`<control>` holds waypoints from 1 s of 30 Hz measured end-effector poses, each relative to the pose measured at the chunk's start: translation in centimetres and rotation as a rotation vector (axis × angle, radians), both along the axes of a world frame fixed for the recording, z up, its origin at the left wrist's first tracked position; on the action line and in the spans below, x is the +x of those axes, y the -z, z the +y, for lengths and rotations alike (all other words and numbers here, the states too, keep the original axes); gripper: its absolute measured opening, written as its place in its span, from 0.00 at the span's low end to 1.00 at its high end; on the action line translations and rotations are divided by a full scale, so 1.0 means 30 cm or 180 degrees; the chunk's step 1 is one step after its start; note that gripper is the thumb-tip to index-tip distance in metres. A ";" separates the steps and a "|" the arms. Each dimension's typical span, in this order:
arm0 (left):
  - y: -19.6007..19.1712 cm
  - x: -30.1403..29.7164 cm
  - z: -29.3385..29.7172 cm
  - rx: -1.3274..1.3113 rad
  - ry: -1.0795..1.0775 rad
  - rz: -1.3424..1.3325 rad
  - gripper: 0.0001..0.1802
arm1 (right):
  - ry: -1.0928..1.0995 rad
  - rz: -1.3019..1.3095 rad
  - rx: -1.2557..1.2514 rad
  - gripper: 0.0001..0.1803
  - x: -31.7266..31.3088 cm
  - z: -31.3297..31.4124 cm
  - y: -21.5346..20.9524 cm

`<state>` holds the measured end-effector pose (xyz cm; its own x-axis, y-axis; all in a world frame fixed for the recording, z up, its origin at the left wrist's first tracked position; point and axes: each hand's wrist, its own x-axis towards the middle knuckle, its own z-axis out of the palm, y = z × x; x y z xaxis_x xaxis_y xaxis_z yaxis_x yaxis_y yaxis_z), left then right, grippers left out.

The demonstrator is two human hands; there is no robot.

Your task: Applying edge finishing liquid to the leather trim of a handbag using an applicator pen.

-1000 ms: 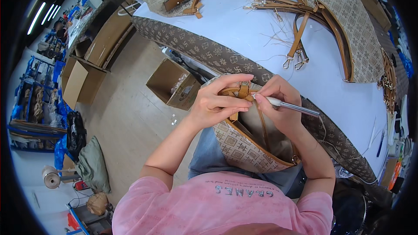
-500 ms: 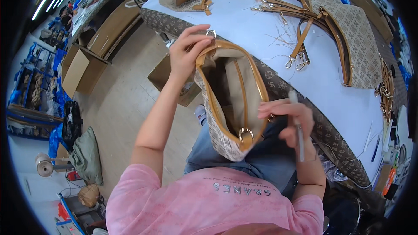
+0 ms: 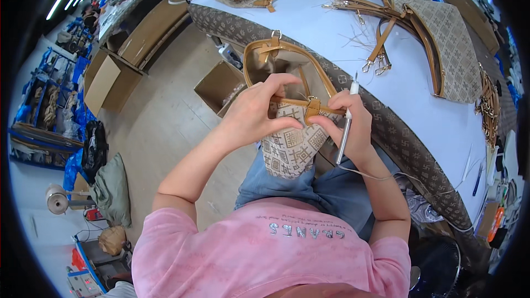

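Observation:
A handbag with beige patterned fabric and tan leather trim hangs mouth-up over my lap, its pale lining showing. My left hand curls over the near side of the rim, fingers inside and thumb on the outer fabric. A tan leather tab with a metal ring sits at the rim between my hands. My right hand holds a corded, pen-shaped tool with a thin tip pointing up and away. That hand's thumb rests by the tab, and its fingers are at the rim. Another metal ring stands at the bag's far end.
The white-topped table curves along the right, its side covered in dark patterned cloth. Tan straps with metal clasps and beige patterned pieces lie on it. An open cardboard box stands on the floor beyond the bag.
The bag has turned so its near outer side faces me. My left hand has moved from the far end to the near rim, and my right hand has come in beside the tab with the tool.

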<state>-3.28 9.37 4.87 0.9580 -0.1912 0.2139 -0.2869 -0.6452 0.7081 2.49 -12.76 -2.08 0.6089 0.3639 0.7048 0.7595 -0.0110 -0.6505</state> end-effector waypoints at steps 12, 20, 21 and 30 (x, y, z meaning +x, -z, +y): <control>0.211 -0.085 -0.063 0.1204 0.0340 -0.2067 0.11 | -0.0100 -0.0245 -0.0366 0.24 -0.095 -0.048 0.118; 0.284 -0.144 -0.064 0.1101 0.0535 -0.1811 0.09 | -0.0452 -0.0118 0.0027 0.19 -0.165 -0.079 0.160; 0.279 -0.147 -0.062 0.1094 0.0528 -0.1785 0.09 | -0.0529 -0.0126 0.0108 0.19 -0.172 -0.082 0.173; 0.196 -0.124 -0.084 0.0093 0.0602 -0.0637 0.13 | -0.0579 -0.0187 -0.0110 0.18 -0.196 -0.120 0.192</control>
<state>-7.01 6.83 -1.01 0.8438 -0.3716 0.3871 -0.5366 -0.5862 0.6070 -3.38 -16.35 -7.83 0.4890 0.4889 0.7224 0.7877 0.1083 -0.6065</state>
